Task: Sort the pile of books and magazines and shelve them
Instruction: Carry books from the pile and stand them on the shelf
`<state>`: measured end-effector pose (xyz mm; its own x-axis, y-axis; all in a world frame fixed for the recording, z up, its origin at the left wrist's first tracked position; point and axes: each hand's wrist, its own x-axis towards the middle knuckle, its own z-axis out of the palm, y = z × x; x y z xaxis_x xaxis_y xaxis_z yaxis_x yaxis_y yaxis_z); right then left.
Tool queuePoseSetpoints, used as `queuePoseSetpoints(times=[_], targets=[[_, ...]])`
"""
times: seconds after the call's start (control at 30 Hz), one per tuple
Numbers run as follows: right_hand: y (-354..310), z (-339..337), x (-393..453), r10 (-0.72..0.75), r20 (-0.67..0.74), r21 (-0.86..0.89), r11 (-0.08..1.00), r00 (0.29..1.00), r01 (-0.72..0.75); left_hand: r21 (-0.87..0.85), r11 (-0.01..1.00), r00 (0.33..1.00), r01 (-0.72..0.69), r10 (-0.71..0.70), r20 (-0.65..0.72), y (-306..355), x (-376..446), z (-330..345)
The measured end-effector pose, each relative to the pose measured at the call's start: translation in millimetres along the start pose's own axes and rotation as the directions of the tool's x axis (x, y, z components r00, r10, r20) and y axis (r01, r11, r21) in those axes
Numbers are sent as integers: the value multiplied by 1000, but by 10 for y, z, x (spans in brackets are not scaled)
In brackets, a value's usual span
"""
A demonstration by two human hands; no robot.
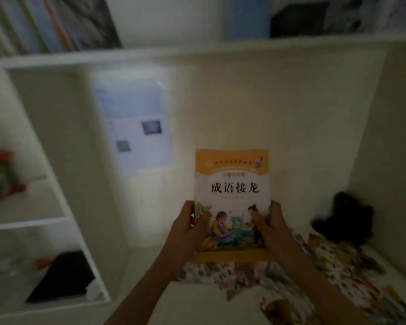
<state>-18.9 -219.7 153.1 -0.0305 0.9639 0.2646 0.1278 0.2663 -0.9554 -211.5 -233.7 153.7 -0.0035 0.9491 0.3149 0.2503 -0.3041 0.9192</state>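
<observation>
You've got L hand (189,227) + R hand (270,225) both gripping the orange/white book (232,184) upright, cover facing you, above blurry magazines (338,266).

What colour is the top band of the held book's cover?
Orange, on the book, seen in the head view.

Above the orange-and-white illustrated book (232,198), the cream alcove wall (279,113) leaves open room up to the white upper shelf board (197,49). Right of the book, a blurred black object (345,219) blocks the corner; leftward stands the white shelf unit's upright panel (63,184).
</observation>
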Motion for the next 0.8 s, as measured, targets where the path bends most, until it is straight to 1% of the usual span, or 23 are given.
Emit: queuePoseSetpoints(times=[0.07, 0.17, 0.23, 0.3, 0.37, 0.47, 0.57, 0.63, 0.7, 0.77, 0.8], targets=[[-435, 85, 35, -120, 62, 11, 993, 991, 120, -7, 998, 995, -70, 69, -78, 379, -70, -267], [-1007, 234, 104, -267, 93, 39, 964, 959, 264, 37, 984, 971, -175, 178, -157, 890, -154, -632], [-1368, 336, 154, -345, 116, 78, 938, 931, 338, 91, 967, 945, -239, 254, -206, 1206, -186, -857], [-1721, 424, 237, -394, 145, 130, 917, 908, 377, 164, 943, 915, -288, 322, -242, 1505, -162, -1068], [-2076, 508, 354, -443, 148, 146, 894, 884, 423, 229, 912, 877, -340, 396, -273, 1795, -72, -1287], [-2612, 668, 649, -516, 143, 180, 853, 845, 490, 334, 843, 801, -422, 519, -297, 2242, 180, -1606], [-3192, 900, 1117, -592, 119, 170, 803, 797, 571, 405, 792, 722, -457, 596, -352, 2667, 565, -1925], [-3521, 1062, 1466, -608, 101, 144, 792, 787, 593, 448, 771, 676, -451, 624, -393, 2869, 875, -2098], [-3735, 1247, 1808, -599, 92, 75, 801, 795, 595, 485, 758, 629, -437, 642, -438, 2960, 1190, -2217], [-3797, 1436, 2135, -573, 49, -213, 794, 818, 569, 580, 724, 573, -373, 671, -470, 2933, 1494, -2278], [-3804, 1527, 2222, -576, 33, -318, 769, 817, 555, 628, 707, 547, -325, 682, -485, 2889, 1630, -2289]])
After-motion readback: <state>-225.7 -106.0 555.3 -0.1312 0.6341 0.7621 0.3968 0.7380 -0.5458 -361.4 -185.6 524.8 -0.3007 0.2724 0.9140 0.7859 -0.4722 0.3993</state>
